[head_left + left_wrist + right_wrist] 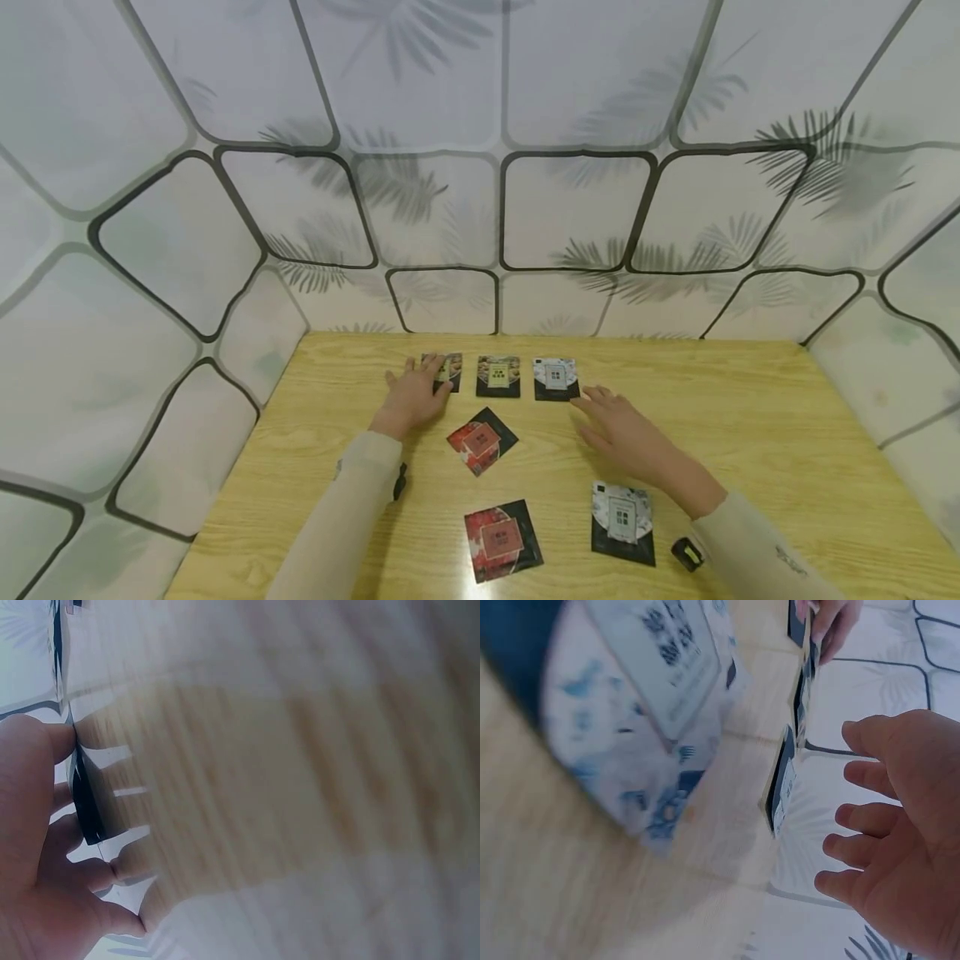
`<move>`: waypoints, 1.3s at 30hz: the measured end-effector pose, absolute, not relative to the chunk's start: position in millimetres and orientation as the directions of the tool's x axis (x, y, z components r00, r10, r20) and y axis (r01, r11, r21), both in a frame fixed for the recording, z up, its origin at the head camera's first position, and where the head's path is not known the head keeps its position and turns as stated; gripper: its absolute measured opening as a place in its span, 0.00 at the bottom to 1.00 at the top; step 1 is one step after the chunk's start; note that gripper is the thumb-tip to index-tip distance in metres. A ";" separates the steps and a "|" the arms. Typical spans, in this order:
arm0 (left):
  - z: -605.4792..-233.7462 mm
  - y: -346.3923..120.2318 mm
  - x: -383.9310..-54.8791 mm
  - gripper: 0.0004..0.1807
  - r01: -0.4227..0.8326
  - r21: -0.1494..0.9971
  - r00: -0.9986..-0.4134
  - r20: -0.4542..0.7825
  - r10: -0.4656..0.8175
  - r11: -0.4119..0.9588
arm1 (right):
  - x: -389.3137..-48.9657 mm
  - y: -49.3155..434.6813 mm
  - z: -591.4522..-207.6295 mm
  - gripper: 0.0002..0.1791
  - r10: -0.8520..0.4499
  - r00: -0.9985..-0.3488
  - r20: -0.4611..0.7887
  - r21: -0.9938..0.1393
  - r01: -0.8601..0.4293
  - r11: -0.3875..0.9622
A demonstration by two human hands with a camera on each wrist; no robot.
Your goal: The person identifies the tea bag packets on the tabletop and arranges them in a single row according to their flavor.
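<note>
In the head view, my left hand [412,396] lies with fingers spread over the leftmost food-pattern sachet [454,372] of the back row, hiding part of it. A dark sachet edge [90,814] shows by its fingers in the left wrist view. Beside that sachet lies a matching one [498,377], then a white-and-black sachet [556,380]. My right hand [624,429], fingers extended and holding nothing, is just right of the white-and-black sachet; whether a fingertip touches it I cannot tell. The right wrist view shows this hand [904,832] with loosely spread fingers.
A red-and-black sachet [482,441] lies turned at an angle mid-table, another [502,540] nearer the front. A second white-and-black sachet [622,523] lies below my right forearm. Patterned fabric walls [577,212] enclose the wooden table [750,417] at the back and sides.
</note>
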State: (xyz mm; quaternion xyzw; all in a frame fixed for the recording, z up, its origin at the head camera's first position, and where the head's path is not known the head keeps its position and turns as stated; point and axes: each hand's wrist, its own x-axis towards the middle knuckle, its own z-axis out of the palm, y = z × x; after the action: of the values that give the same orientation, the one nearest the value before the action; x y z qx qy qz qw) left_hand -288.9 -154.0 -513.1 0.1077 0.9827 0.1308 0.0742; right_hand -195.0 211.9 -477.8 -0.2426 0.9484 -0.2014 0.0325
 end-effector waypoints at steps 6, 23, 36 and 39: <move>-515.3 -155.7 -289.5 0.36 0.199 0.239 -0.965 -0.122 0.233 0.950 | -156.5 221.4 -476.4 0.28 -0.462 -0.887 0.011 -0.419 -0.423 0.803; -517.8 -158.8 -287.3 0.38 0.240 0.201 -0.955 -0.126 0.268 0.950 | -94.7 227.4 -492.0 0.29 -0.519 -0.852 -0.063 -0.410 -0.452 0.792; -517.7 -154.4 -286.7 0.38 0.236 0.208 -0.950 -0.157 0.271 0.949 | -82.4 233.8 -501.9 0.35 -0.492 -0.845 -0.209 -0.450 -0.363 0.816; -518.4 -153.3 -286.5 0.39 0.239 0.214 -0.950 -0.149 0.273 0.947 | -83.3 233.8 -501.8 0.33 -0.498 -0.847 -0.188 -0.432 -0.384 0.816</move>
State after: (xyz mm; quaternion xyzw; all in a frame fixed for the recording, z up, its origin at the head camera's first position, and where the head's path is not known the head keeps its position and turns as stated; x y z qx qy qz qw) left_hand -286.5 -153.3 -518.4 0.1302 0.9827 0.0972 0.0886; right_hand -83.3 233.8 -501.8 -0.2342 0.9413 -0.1927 0.1480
